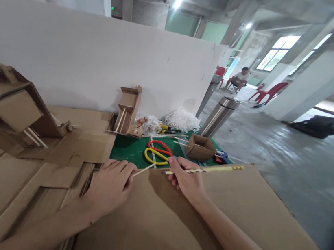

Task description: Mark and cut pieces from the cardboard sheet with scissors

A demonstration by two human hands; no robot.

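Note:
My left hand [113,179] rests at the far edge of a large brown cardboard sheet [147,229], fingers curled. A thin pale wooden stick [145,170] juts out from between its thumb and forefinger, pointing right. My right hand [186,179] is closed around a yellow pencil [216,169] with purple dots, its tip pointing left and its eraser end to the right. Just beyond, scissors with red and yellow handle loops [156,161] lie on a green mat [132,151]. The right fingers hide the blades, and I cannot tell whether they touch the scissors.
A cardboard structure [18,107] stands left, a smaller one [127,111] at the back. Behind the hands are white string [183,119], a cardboard box [201,148] and a steel flask [220,116]. A white partition [102,59] rises behind. A person [240,78] sits far off.

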